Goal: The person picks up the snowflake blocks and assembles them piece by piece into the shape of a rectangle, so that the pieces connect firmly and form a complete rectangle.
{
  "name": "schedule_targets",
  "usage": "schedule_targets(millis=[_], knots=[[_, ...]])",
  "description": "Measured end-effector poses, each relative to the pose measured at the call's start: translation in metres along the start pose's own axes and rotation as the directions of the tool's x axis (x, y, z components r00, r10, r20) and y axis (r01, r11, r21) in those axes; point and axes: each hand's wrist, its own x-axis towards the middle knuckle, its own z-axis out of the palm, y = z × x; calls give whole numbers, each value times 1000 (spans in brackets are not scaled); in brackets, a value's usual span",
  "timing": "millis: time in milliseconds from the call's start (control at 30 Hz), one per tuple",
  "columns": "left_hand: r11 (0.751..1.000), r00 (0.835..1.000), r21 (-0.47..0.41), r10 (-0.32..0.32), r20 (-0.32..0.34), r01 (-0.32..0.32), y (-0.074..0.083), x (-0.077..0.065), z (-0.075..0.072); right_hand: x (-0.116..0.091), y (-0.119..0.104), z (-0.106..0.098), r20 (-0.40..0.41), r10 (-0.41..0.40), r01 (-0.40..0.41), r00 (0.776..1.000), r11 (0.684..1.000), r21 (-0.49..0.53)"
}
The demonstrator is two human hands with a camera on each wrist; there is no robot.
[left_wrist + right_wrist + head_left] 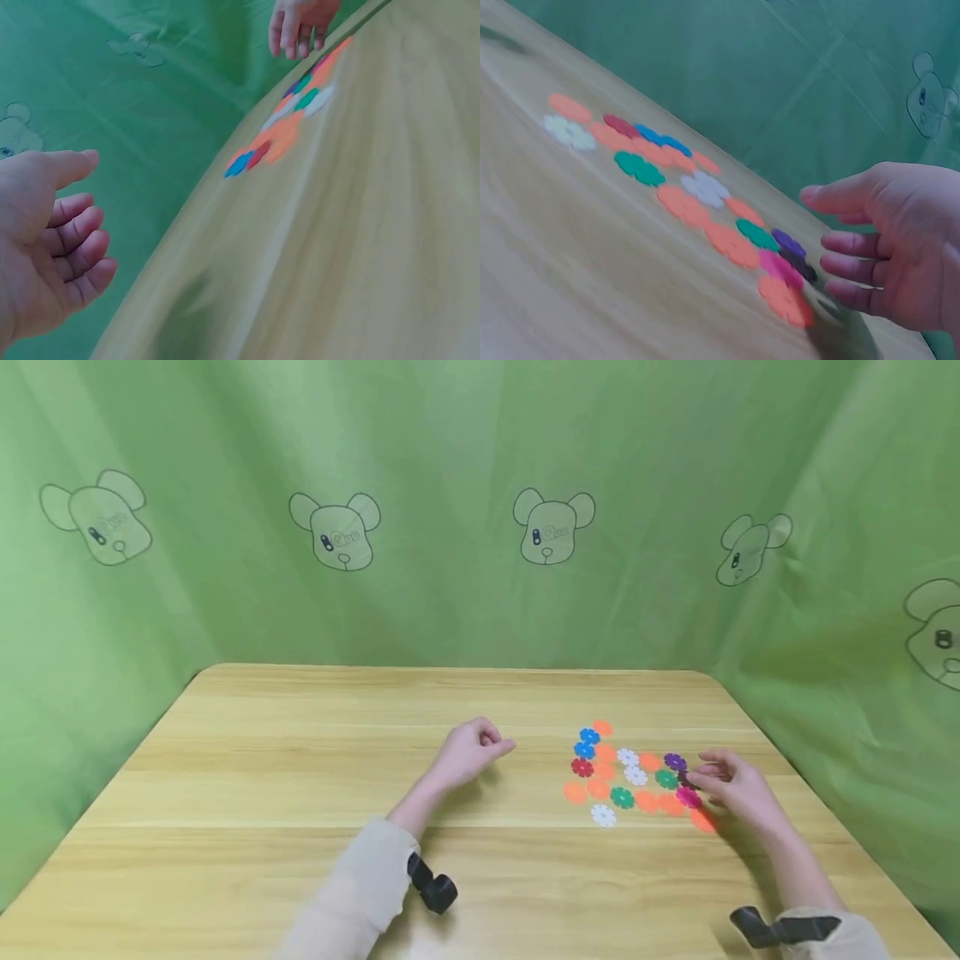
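Observation:
Flat flower-shaped plastic discs lie in a loose cluster on the right of the table. Among them are a white disc (603, 815), a red disc (582, 767), a green disc (622, 797) and several orange ones. My right hand (738, 789) hovers at the cluster's right edge, closest to the black disc (799, 265), the purple disc (788, 242) and the pink disc (781, 268). Its thumb and fingers stand apart with nothing between them. Left of the cluster, my left hand (468, 753) hangs over the bare wood, fingers loosely curled and holding nothing.
The wooden table (262, 760) has rounded far corners. Green curtains (450, 610) printed with bear heads surround its back and sides. Each forearm wears a black wrist camera (435, 887) over a light sleeve (360, 877).

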Motion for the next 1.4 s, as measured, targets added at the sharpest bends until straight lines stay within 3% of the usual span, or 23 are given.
schedule_targets(millis=[133, 367, 667, 867, 1000, 1200, 1300, 1400], knots=[[1000, 997, -9, 12, 72, -12, 8, 2, 17, -3, 9, -2, 31, 22, -21, 999, 999, -38], [1000, 983, 14, 12, 184, -15, 14, 6, 48, -1, 19, 0, 2, 58, -58, 998, 993, -105], [999, 973, 42, -24, 229, 15, 16, 10, 77, 8, 20, 3, 23, 75, -70, 997, 983, -168], [993, 973, 117, -35, 230, 8, 17, 14, 90, 11, 21, 4, 19, 74, -69, 997, 978, -199], [969, 971, 242, -12, 237, -47, 18, 15, 95, 13, 19, 5, 19, 78, -73, 997, 976, -205], [890, 971, 442, -3, 241, -107, 21, 15, 103, 13, 19, 3, 34, 91, -83, 995, 977, -197], [866, 973, 488, -6, 229, -110, 23, 14, 105, 14, 19, 2, 37, 99, -90, 994, 976, -201], [861, 975, 496, -4, 224, -110, 24, 14, 104, 15, 18, 1, 43, 97, -86, 994, 974, -211]])
